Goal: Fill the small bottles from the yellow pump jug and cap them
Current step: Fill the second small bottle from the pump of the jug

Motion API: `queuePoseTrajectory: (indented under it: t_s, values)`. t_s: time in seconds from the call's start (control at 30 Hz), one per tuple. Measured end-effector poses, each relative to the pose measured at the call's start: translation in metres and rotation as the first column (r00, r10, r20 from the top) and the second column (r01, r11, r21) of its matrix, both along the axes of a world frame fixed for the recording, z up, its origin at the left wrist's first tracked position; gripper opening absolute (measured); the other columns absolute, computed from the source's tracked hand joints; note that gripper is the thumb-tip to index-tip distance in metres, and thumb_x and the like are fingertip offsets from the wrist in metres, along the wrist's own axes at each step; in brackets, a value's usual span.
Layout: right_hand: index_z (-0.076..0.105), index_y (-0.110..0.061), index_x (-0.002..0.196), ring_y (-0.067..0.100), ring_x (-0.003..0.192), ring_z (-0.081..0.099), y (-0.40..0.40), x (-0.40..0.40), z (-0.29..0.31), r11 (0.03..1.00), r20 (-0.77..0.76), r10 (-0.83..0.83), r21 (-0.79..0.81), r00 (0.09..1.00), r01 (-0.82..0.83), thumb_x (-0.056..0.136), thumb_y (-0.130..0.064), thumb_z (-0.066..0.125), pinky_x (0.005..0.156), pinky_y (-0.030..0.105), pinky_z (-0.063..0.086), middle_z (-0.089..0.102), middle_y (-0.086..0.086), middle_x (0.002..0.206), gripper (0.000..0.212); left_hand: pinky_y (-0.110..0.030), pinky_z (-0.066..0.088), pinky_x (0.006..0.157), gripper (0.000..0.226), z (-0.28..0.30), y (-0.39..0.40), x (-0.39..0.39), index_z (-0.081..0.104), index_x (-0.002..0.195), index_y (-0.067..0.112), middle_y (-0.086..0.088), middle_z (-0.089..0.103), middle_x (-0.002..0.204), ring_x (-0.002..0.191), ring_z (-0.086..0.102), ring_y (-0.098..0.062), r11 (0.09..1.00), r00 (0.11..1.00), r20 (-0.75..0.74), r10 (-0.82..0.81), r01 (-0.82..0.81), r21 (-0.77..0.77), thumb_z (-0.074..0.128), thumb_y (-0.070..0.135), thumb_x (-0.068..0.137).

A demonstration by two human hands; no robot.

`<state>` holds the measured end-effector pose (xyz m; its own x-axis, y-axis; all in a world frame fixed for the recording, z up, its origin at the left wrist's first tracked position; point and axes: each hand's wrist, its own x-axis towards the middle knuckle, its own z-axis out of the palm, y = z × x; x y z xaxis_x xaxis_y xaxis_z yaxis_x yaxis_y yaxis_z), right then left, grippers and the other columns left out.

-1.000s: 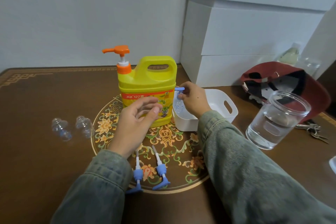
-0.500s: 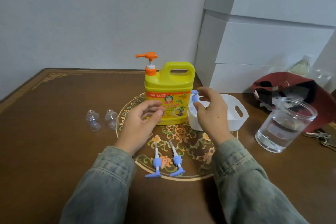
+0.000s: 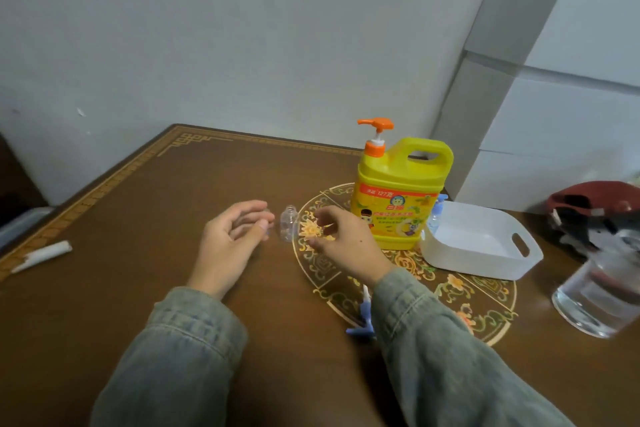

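I've got the empty small bottle point(image 3: 289, 224) standing upright on the table point(image 3: 138, 218), neck up, long axis vertical, right between my two hands. My left hand point(image 3: 230, 243) is just beside it on one side, fingers loosely curled around nothing I can see, though a second bottle may sit hidden behind them. My right hand point(image 3: 341, 239) is on the other side, thumb and forefinger pinched loosely, holding nothing. Left fingertips look nearer, so I'd take it with the left. The yellow pump jug point(image 3: 401, 198) stands behind my right hand, spout point(image 3: 367, 121) pointing toward the bottle's side. Blue caps point(image 3: 362, 326) lie near my right sleeve.
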<state>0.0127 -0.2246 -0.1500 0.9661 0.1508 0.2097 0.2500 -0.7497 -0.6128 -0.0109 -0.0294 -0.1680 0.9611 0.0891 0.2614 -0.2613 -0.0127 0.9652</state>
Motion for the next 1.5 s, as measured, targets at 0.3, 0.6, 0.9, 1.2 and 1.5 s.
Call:
queuePoseTrajectory:
  t_s: [0.3,0.6,0.9,1.2,1.5]
  values:
    - [0.052,-0.020,0.132,0.024,0.115,0.056,0.041,0.067,-0.027,0.968,-0.064,0.058,-0.241,0.996,-0.072,0.078,-0.028,0.075,0.098,0.028,0.039,0.062,0.007,0.124,0.060,-0.028,0.058,0.078,0.026,-0.013,0.023,0.013,0.065,0.107,0.015,-0.012,0.072,0.099,0.094,0.071,-0.024,0.998,0.999,0.015,0.034,-0.034,-0.049,0.059,-0.003,0.089]
    - [0.055,-0.022,0.109,0.011,0.079,0.063,0.019,0.032,0.012,0.998,0.041,0.020,-0.063,0.999,-0.018,0.076,-0.029,0.073,0.073,0.024,0.049,0.068,-0.006,0.089,0.038,-0.025,0.055,0.085,0.035,-0.018,0.014,0.015,0.066,0.110,0.017,-0.006,0.073,0.103,0.098,0.070,-0.021,0.998,1.000,0.004,0.001,-0.002,0.065,0.068,-0.003,0.082]
    - [0.060,-0.018,0.116,0.009,0.085,0.066,-0.008,-0.023,0.056,0.977,0.099,0.215,-0.003,0.972,-0.215,0.084,-0.025,0.073,0.079,0.023,0.051,0.068,-0.005,0.096,0.035,-0.009,0.051,0.076,0.046,0.006,-0.029,-0.004,0.061,0.113,0.013,0.005,0.069,0.100,0.085,0.069,0.005,0.984,0.984,-0.017,-0.176,0.177,0.033,0.073,-0.008,0.074]
    - [0.059,-0.016,0.130,0.016,0.106,0.061,-0.049,-0.027,0.093,1.000,0.245,0.001,-0.015,0.969,0.002,0.093,-0.002,0.052,0.091,0.024,0.043,0.067,0.002,0.120,0.040,-0.014,0.053,0.076,0.037,0.034,-0.042,0.004,0.064,0.113,0.006,-0.005,0.073,0.099,0.084,0.069,-0.004,0.986,0.988,0.042,-0.146,0.142,0.092,0.075,0.000,0.077]
    - [0.049,-0.014,0.138,0.026,0.136,0.037,-0.080,0.025,0.133,0.931,0.365,-0.002,-0.338,0.931,0.135,0.086,-0.004,0.046,0.106,0.049,0.034,0.045,0.004,0.147,0.053,-0.018,0.048,0.084,0.042,0.080,-0.080,0.079,0.065,0.120,0.022,0.007,0.070,0.099,0.084,0.066,-0.004,0.873,0.988,0.154,0.000,-0.075,0.482,0.075,0.027,0.079]
